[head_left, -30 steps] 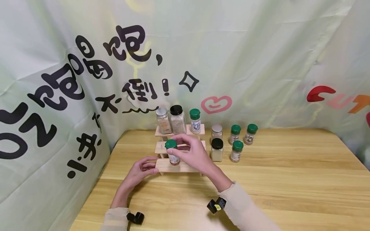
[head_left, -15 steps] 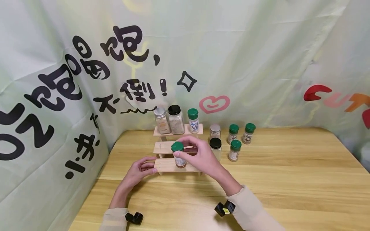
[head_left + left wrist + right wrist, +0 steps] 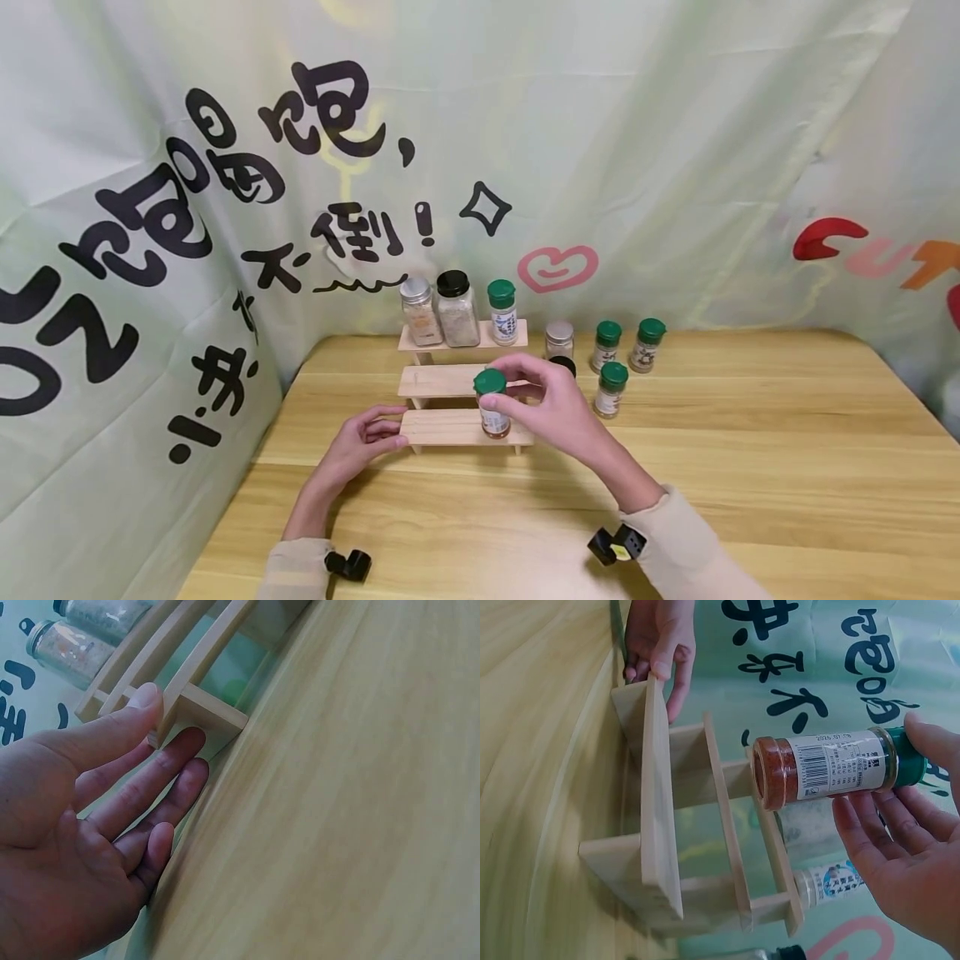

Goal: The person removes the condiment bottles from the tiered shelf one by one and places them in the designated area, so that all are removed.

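The right hand (image 3: 551, 410) grasps a green-capped spice jar (image 3: 493, 418) with reddish contents, thumb on one side and fingers on the other. The jar is held nearly upright over the right half of the lowest step, and seems just clear of it, though the angle makes contact hard to rule out. The left hand (image 3: 362, 448) grips the left end of the wooden rack (image 3: 438, 427), thumb at the lowest step's front corner. The rack stands near the desk (image 3: 750, 442)'s back left corner.

The work looks partway along. Along the top step stand a silver-lidded jar (image 3: 422, 317), a black-lidded jar (image 3: 459, 315) and, near its right end, a blue-labelled jar (image 3: 504, 321). One jar is in hand, not yet released. Five remain on the desk, right of the rack towards the back edge: three small green-lidded jars (image 3: 609, 392), a short silver-lidded jar (image 3: 559, 338) and a black lid (image 3: 564, 363) whose jar the right hand hides.
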`<state>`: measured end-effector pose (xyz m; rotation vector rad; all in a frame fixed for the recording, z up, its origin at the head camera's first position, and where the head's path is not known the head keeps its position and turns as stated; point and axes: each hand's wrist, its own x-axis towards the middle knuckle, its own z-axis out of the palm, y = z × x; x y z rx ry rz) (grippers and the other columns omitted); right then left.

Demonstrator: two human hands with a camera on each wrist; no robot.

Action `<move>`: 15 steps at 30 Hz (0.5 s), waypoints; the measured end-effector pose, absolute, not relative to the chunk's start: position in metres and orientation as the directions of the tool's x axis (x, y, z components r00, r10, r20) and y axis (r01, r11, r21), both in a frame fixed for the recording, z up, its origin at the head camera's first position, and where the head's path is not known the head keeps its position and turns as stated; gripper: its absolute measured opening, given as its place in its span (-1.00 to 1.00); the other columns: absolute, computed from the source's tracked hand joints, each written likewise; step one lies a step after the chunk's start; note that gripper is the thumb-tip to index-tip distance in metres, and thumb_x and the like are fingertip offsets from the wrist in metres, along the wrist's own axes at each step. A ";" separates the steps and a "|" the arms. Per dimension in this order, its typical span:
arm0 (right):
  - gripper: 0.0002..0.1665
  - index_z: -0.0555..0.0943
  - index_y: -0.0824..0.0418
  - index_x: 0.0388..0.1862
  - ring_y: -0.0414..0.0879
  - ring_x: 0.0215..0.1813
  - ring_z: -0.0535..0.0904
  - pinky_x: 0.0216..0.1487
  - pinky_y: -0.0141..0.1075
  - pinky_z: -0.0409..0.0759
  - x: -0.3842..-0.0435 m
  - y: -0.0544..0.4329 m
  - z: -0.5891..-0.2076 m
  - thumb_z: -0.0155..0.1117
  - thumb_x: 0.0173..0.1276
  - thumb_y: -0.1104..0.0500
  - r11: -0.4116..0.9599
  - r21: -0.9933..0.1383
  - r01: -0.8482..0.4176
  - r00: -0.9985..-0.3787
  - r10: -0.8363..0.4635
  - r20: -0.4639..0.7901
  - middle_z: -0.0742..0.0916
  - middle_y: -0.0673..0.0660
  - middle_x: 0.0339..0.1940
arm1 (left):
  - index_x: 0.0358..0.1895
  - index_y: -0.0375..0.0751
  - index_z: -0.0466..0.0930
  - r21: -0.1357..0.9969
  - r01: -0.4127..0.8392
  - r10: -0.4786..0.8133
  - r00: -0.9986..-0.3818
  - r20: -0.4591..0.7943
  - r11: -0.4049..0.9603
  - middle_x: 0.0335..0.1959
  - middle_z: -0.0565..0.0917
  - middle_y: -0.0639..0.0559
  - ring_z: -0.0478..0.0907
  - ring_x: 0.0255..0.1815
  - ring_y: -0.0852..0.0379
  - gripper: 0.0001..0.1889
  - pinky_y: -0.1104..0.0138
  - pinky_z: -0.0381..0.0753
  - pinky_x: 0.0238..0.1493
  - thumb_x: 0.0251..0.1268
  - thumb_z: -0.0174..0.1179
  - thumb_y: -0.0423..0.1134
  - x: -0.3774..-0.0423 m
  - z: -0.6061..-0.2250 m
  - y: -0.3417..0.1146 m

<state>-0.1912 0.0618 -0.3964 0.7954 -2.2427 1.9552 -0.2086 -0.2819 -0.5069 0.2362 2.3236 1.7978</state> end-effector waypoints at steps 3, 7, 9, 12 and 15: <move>-0.65 0.70 0.12 0.03 0.00 -0.04 0.72 0.06 -0.14 0.70 -0.192 0.067 -0.400 0.56 0.29 0.17 0.059 -0.912 -0.405 -0.872 -0.326 0.366 0.76 0.05 -0.09 | 0.33 -0.30 0.54 0.967 0.005 0.248 -0.967 -0.060 0.256 0.04 0.72 -0.24 0.70 0.01 0.09 -0.46 0.37 0.64 0.05 0.30 0.43 -0.33 -0.209 -0.507 -0.281; -0.63 0.70 0.14 0.05 -0.01 -0.03 0.70 0.05 -0.18 0.70 -0.192 0.075 -0.404 0.56 0.28 0.21 0.067 -0.921 -0.383 -0.888 -0.302 0.347 0.76 0.07 -0.08 | 0.33 -0.30 0.53 0.966 0.008 0.254 -0.965 -0.060 0.258 0.04 0.72 -0.24 0.69 0.02 0.09 -0.46 0.37 0.63 0.06 0.30 0.43 -0.32 -0.209 -0.507 -0.280; -0.62 0.70 0.16 0.07 0.00 -0.03 0.71 0.05 -0.19 0.70 -0.193 0.078 -0.404 0.55 0.28 0.22 0.069 -0.923 -0.378 -0.890 -0.300 0.342 0.76 0.09 -0.07 | 0.34 -0.30 0.53 0.966 0.008 0.256 -0.965 -0.060 0.258 0.05 0.72 -0.25 0.69 0.02 0.08 -0.45 0.37 0.63 0.06 0.30 0.43 -0.32 -0.209 -0.507 -0.280; -0.62 0.69 0.19 0.07 0.02 -0.02 0.71 0.05 -0.19 0.70 -0.196 0.082 -0.405 0.55 0.29 0.24 0.061 -0.924 -0.377 -0.889 -0.305 0.342 0.75 0.12 -0.05 | 0.34 -0.31 0.53 0.966 0.006 0.253 -0.965 -0.062 0.257 0.05 0.71 -0.26 0.70 0.01 0.07 -0.45 0.37 0.63 0.04 0.30 0.43 -0.32 -0.209 -0.506 -0.281; -0.62 0.69 0.21 0.07 0.09 -0.01 0.71 0.05 -0.17 0.70 -0.198 0.086 -0.405 0.54 0.28 0.26 0.049 -0.927 -0.371 -0.889 -0.305 0.340 0.75 0.14 -0.03 | 0.33 -0.31 0.53 0.966 0.001 0.250 -0.966 -0.066 0.260 0.06 0.71 -0.27 0.69 0.01 0.06 -0.45 0.38 0.63 0.04 0.30 0.43 -0.32 -0.209 -0.505 -0.281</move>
